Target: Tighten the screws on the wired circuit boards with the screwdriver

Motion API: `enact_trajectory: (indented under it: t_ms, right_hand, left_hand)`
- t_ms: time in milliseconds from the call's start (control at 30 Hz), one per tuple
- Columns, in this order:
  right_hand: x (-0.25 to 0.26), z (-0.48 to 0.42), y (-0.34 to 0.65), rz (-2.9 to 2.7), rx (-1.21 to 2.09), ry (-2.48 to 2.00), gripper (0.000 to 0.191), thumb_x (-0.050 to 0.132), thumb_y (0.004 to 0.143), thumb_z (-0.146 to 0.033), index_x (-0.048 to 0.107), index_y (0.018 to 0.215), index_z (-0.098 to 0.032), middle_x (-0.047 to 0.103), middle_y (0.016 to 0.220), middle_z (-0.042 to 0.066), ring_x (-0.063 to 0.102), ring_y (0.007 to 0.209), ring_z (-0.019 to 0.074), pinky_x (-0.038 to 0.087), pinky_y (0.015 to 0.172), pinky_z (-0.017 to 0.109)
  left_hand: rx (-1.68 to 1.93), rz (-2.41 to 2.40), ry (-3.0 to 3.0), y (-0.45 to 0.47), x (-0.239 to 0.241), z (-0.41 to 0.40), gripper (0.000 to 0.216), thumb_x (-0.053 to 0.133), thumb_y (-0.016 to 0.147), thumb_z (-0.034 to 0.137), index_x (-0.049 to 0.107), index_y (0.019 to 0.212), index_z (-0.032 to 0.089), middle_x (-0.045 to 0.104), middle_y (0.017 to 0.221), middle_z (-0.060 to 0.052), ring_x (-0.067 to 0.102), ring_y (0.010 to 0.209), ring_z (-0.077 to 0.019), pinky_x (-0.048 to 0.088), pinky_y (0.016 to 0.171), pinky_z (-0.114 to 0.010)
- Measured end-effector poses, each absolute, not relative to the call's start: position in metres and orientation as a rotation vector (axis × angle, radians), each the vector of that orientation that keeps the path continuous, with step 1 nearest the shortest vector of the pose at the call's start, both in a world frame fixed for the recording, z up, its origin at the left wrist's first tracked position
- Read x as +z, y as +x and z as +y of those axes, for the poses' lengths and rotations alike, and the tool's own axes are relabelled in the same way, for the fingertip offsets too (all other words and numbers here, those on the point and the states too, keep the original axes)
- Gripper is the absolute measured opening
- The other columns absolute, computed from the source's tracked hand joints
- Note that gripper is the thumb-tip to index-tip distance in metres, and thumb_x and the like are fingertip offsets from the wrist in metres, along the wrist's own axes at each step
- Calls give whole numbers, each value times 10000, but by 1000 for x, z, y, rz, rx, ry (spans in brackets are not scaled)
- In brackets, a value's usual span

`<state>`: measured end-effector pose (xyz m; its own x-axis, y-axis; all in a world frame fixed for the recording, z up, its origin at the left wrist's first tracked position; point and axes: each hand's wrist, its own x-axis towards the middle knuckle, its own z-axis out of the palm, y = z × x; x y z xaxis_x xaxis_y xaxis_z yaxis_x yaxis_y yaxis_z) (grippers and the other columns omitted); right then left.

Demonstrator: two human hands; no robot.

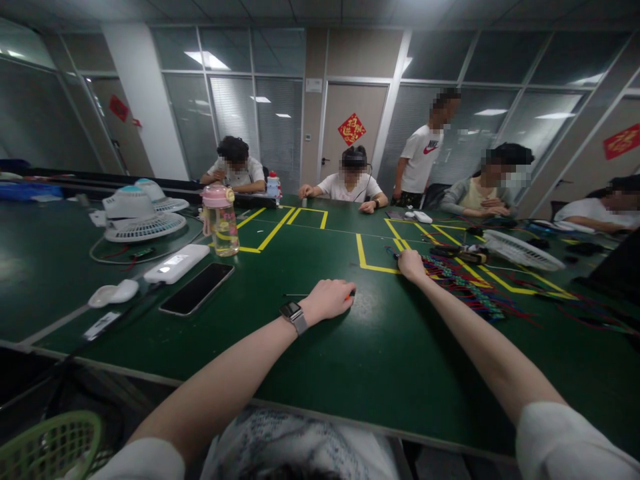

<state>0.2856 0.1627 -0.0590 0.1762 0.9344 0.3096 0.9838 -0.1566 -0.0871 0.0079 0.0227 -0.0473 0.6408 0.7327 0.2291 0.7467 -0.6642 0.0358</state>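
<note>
My left hand (330, 300) rests knuckles-up on the green table (380, 347), fingers curled shut on a thin orange-tipped strand that runs out to both sides. A watch sits on that wrist. My right hand (411, 264) reaches farther out, fingers closed at the near end of a pile of coloured braided cords (470, 287) that lies across the yellow tape lines. What the right fingers pinch is hidden.
A black phone (197, 288), a white power bank (176, 263), a pink-lidded bottle (221, 221) and two small white fans (136, 215) lie at the left. Another fan (523, 251) is at the right. Several people sit or stand at the far side. A green basket (50, 443) is at the lower left.
</note>
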Motion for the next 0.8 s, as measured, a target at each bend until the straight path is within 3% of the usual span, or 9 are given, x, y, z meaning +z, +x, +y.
enact_trajectory:
  t_ms: [500, 800]
  right_hand:
    - [-69, 167, 291, -1710, -235, -2164, 318, 465, 887, -209, 734, 968, -58, 693, 946, 239, 669, 914, 296, 497, 802, 326]
    - [-72, 174, 303, -1750, -207, -2019, 253, 528, 831, -153, 758, 890, -65, 714, 816, 206, 671, 856, 286, 494, 795, 331]
  left_hand:
    - [-276, -1290, -2746, 10, -42, 16, 289, 374, 936, 361, 528, 1144, 234, 657, 1073, -67, 660, 872, -213, 510, 698, -309]
    - [-306, -1261, -2765, 9, -42, 17, 291, 364, 933, 352, 539, 1126, 221, 662, 1033, -68, 655, 801, -204, 504, 651, -303]
